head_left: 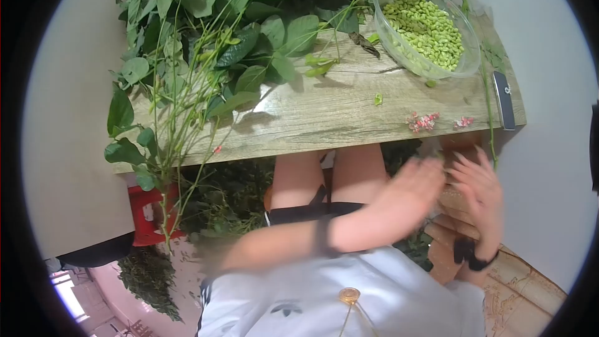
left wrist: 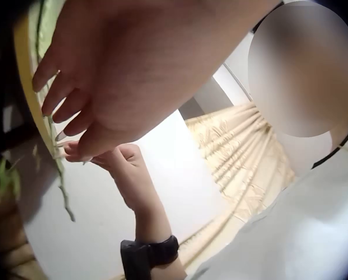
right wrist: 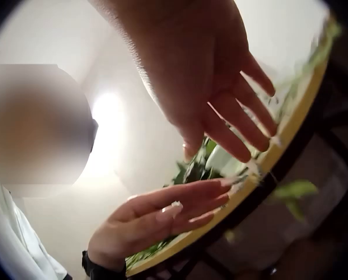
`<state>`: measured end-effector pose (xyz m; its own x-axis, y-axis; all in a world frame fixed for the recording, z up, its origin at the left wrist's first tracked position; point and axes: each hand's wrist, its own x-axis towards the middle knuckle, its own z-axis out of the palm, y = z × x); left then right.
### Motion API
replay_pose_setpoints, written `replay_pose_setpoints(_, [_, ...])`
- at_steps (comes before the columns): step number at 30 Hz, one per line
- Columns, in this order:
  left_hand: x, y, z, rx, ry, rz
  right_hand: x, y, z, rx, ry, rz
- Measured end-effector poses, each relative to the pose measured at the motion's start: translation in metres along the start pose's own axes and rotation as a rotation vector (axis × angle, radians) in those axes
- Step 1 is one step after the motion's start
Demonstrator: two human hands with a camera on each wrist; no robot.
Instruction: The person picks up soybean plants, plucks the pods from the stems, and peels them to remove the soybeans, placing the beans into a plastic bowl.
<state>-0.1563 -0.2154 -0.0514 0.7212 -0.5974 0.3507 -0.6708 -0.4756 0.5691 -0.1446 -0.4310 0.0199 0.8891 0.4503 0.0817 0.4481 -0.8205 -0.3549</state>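
Observation:
My left hand, blurred by motion, reaches across my lap with fingers straight and together. Close to its fingertips is my right hand, fingers spread and palm turned inward. Both are just in front of the table's front edge at the right. Neither holds anything that shows. In the right wrist view, a blurred green pod-like piece is in the air below the table edge, under the fingertips. A clear plastic bowl of shelled green beans stands on the table beyond the hands.
Leafy bean plants with pods cover the table's back and left. A phone lies at the right edge, beside a long green stem hanging over the front. Pink-and-white bits lie near that edge. Below are cut plants and a red stool.

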Motion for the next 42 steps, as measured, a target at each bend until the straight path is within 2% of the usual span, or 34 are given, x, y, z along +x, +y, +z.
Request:
replay_pose_setpoints(1, [0.011,0.011,0.013,-0.034,0.018,0.120,-0.026,0.007,-0.015,-0.093,0.026,0.147])
replay_pose_setpoints(2, [0.018,0.016,0.014,-0.045,0.029,0.126,-0.049,0.011,-0.028,-0.088,0.116,0.223])
replay_pose_setpoints(3, [0.028,0.021,0.008,0.001,0.021,0.178,-0.064,0.011,-0.036,-0.079,0.209,0.301])
replay_pose_setpoints(4, [0.036,0.024,-0.005,0.051,0.011,0.230,-0.069,0.006,-0.037,-0.087,0.211,0.308])
replay_pose_setpoints(5, [0.039,0.022,-0.021,0.049,0.011,0.237,-0.073,0.001,-0.036,0.009,0.308,0.444])
replay_pose_setpoints(6, [0.038,0.014,-0.051,-0.048,-0.104,0.082,-0.073,-0.002,-0.034,0.112,0.407,0.576])
replay_pose_setpoints(7, [0.030,0.003,-0.075,-0.141,-0.218,-0.077,-0.064,-0.006,-0.026,0.117,0.415,0.573])
replay_pose_setpoints(11, [-0.025,-0.052,-0.127,0.189,0.381,-0.467,0.028,-0.042,0.013,0.306,0.253,0.250])
replay_pose_setpoints(13, [-0.042,-0.066,-0.149,0.242,0.460,-0.634,0.073,-0.054,0.025,0.310,0.200,-0.005])
replay_pose_setpoints(15, [-0.044,-0.081,-0.149,0.306,0.500,-0.610,0.110,-0.073,0.028,0.342,0.193,-0.146])
replay_pose_setpoints(16, [-0.043,-0.087,-0.147,0.366,0.539,-0.574,0.124,-0.082,0.029,0.345,0.189,-0.148])
replay_pose_setpoints(18, [-0.028,-0.093,-0.143,0.375,0.484,-0.635,0.148,-0.094,0.029,0.398,0.236,-0.325])
replay_pose_setpoints(19, [-0.020,-0.096,-0.141,0.384,0.424,-0.691,0.154,-0.096,0.031,0.395,0.238,-0.330])
replay_pose_setpoints(23, [-0.004,-0.105,-0.134,0.384,0.396,-0.719,0.167,-0.092,0.039,0.424,0.188,-0.322])
replay_pose_setpoints(25, [-0.004,-0.113,-0.132,0.381,0.389,-0.669,0.169,-0.089,0.046,0.424,0.151,-0.277])
replay_pose_setpoints(27, [-0.006,-0.116,-0.136,0.378,0.386,-0.616,0.176,-0.084,0.058,0.444,0.262,-0.362])
replay_pose_setpoints(28, [-0.008,-0.113,-0.142,0.201,0.346,-0.603,0.180,-0.081,0.061,0.445,0.265,-0.357])
replay_pose_setpoints(30, [-0.012,-0.111,-0.155,-0.095,0.269,-0.586,0.188,-0.077,0.067,0.405,0.280,-0.500])
replay_pose_setpoints(31, [-0.014,-0.111,-0.159,-0.094,0.266,-0.588,0.192,-0.075,0.069,0.407,0.280,-0.498])
replay_pose_setpoints(33, [-0.015,-0.111,-0.166,-0.501,0.233,-0.737,0.203,-0.071,0.072,0.422,0.225,-0.545])
replay_pose_setpoints(37, [-0.015,-0.112,-0.166,-0.649,0.326,-0.745,0.221,-0.070,0.071,0.371,0.235,-0.624])
replay_pose_setpoints(38, [-0.017,-0.113,-0.164,-0.647,0.325,-0.748,0.222,-0.071,0.072,0.352,0.241,-0.640])
replay_pose_setpoints(40, [-0.022,-0.116,-0.160,-0.281,0.439,-0.639,0.223,-0.070,0.074,0.334,0.245,-0.657])
replay_pose_setpoints(41, [-0.021,-0.116,-0.161,-0.282,0.440,-0.641,0.222,-0.068,0.075,0.329,0.247,-0.654])
replay_pose_setpoints(42, [-0.019,-0.114,-0.161,-0.046,0.478,-0.537,0.220,-0.065,0.076,0.325,0.249,-0.650])
